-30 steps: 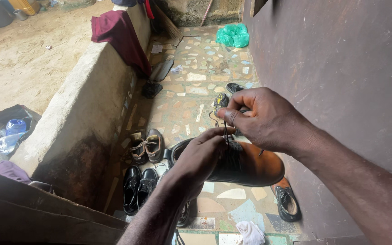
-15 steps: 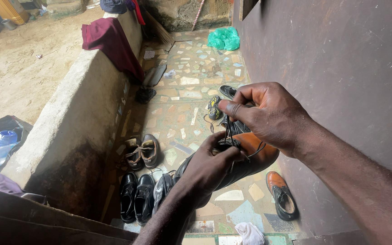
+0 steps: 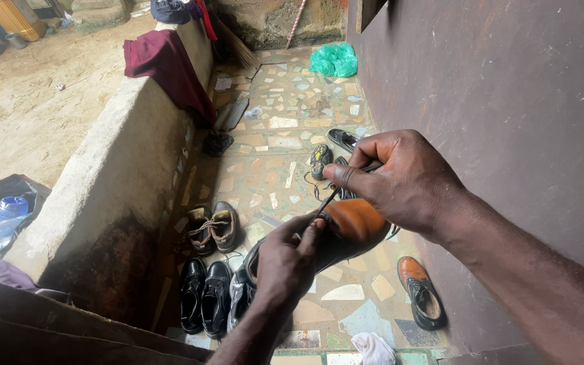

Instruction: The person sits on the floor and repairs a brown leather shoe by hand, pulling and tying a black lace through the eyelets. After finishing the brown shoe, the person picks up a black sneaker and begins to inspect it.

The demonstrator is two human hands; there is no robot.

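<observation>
The left hand (image 3: pixel 288 260) reached up from below and closed around the near side of the tan shoe (image 3: pixel 349 226), held in the air above the tiled floor (image 3: pixel 285 122). The right hand (image 3: pixel 400 179) hovered just above the shoe, thumb and forefinger pinched shut on a dark lace (image 3: pixel 329 198) drawn taut down to it. Compared with half a second before, the right hand had lifted further from the shoe, stretching the lace longer, while the left hand kept its grip. Below the shoe on the floor lay its tan mate (image 3: pixel 422 290), a black pair (image 3: pixel 204 294) and a brown pair (image 3: pixel 212 228) beside the low wall (image 3: pixel 109 176).
</observation>
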